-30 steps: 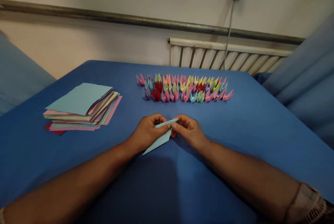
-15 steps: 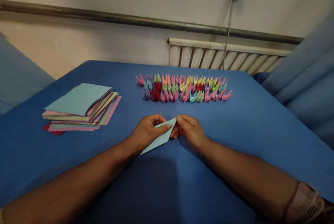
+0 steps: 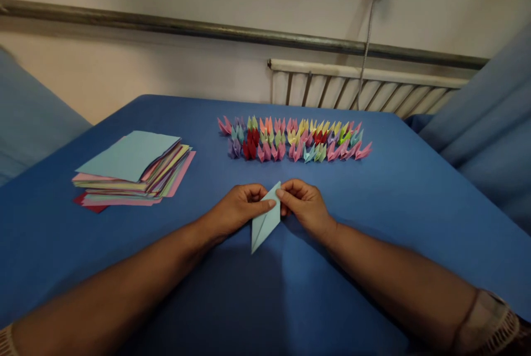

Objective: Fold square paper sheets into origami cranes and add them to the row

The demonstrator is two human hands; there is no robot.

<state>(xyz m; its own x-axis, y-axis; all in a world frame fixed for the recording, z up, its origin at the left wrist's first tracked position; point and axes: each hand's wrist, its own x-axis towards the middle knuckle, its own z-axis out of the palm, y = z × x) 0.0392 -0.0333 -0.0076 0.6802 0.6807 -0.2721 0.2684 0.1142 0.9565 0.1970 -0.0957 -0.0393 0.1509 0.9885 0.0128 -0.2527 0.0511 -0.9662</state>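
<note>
A folded piece of light blue paper (image 3: 265, 224) is held between my two hands over the blue-covered table, its narrow point aimed down toward me. My left hand (image 3: 244, 207) pinches it from the left, thumb flat on its front face. At the upper right edge my right hand (image 3: 302, 204) grips it between thumb and fingers. A crease runs slantwise down its lower part. The fingers behind the paper are partly hidden.
Several rows of colourful folded paper cranes (image 3: 296, 140) stand toward the table's far side. A stack of coloured paper sheets (image 3: 128, 157) lies at left. Behind are a metal rail (image 3: 207, 34) and radiator (image 3: 332, 82); blue curtains (image 3: 498, 107) hang at both sides.
The folded paper has turned in my hands from a slanted, sideways lie to nearly upright, and a creased face now shows. My right thumb has shifted down onto its edge.
</note>
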